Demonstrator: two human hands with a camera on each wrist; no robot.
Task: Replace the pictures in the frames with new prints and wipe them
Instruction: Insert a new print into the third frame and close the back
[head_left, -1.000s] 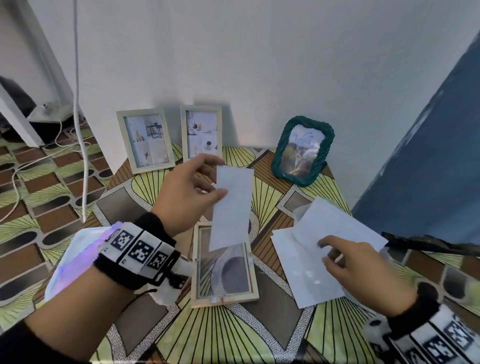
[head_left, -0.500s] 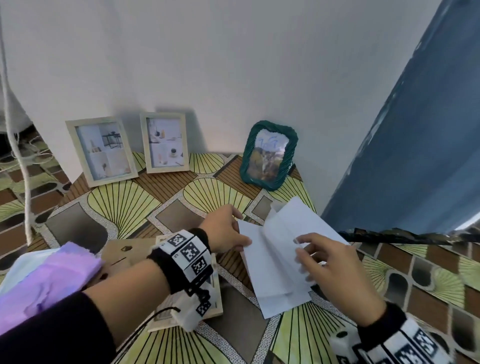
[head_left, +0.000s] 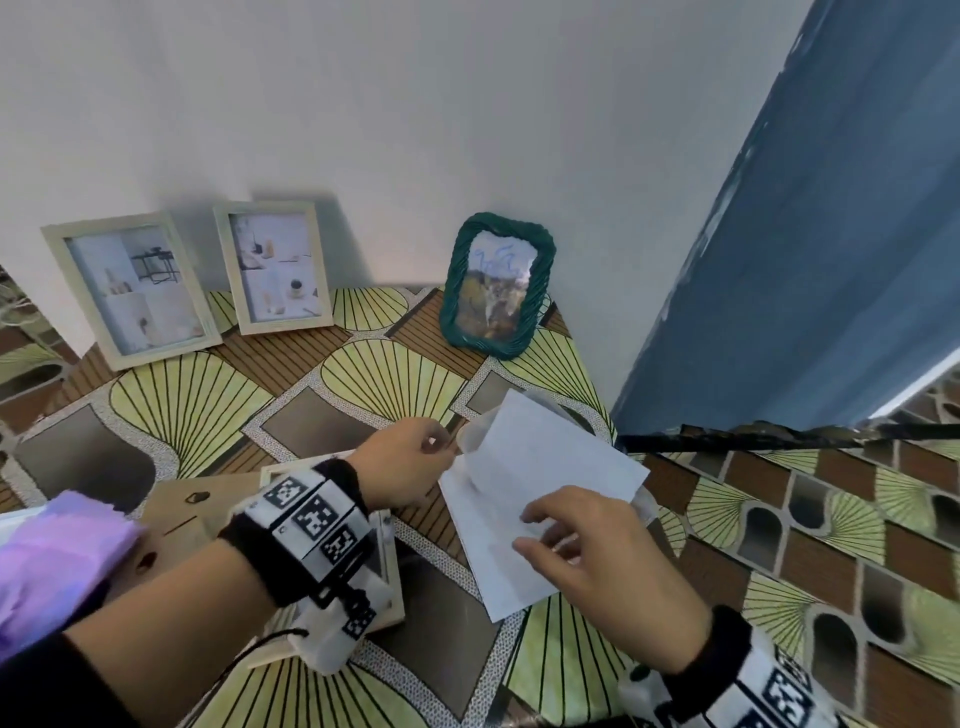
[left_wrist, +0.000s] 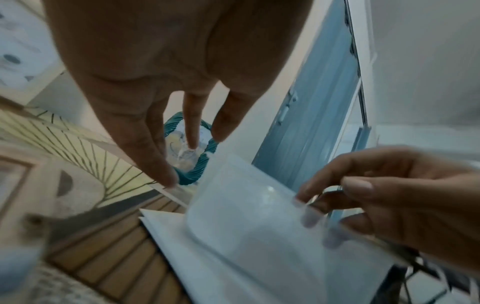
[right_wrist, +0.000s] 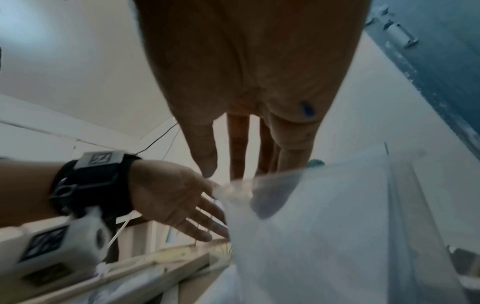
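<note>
The left hand (head_left: 402, 462) reaches toward two o'clock, its fingers (left_wrist: 192, 131) straight and slightly apart, tips at the near-left edge of the clear plastic sleeve of white prints (head_left: 524, 499) lying on the fan-patterned surface (head_left: 395, 374). The right hand (head_left: 592, 551), at five o'clock of the sleeve, pinches its raised flap between thumb and curled fingers (left_wrist: 322, 189), which only the left wrist view shows plainly. The head view alone shows the opened pale wooden frame (head_left: 392, 582) under the left wrist and the green woven frame (head_left: 493, 286) at twelve o'clock.
</note>
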